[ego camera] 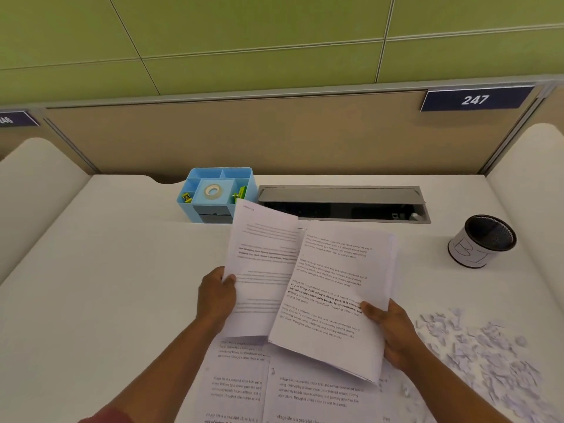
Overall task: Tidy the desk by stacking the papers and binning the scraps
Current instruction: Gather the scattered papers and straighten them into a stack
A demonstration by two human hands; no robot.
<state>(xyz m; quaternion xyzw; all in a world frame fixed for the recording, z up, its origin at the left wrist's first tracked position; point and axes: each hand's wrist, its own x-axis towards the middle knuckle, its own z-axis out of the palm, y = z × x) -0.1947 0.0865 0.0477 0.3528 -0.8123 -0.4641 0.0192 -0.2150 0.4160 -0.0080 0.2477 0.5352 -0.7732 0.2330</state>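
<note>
White worktop (122, 270) fills the middle of the frame, walled at the back by a beige partition and green panels, with curved white side screens at the left and right edges. Left of centre the surface lies bare out to its edge. At centre, the left hand (215, 297) pinches the left edge of a printed white paper sheet (262, 270), fingers closed on it, thumb on top. The right hand (393, 334) grips the right edge of a thicker bundle of printed white papers (332, 300), tilted and overlapping the sheet's right side. Both are lifted above more printed white pages (293, 389) lying flat at the bottom centre. A pile of torn white paper scraps (482, 349) spreads at the lower right. A black mesh cup with a white paper label (482, 242) stands at the right. A light blue plastic desk organiser (213, 193) sits at the back beside a grey cable tray (341, 203), just behind the sheet's top corner.
</note>
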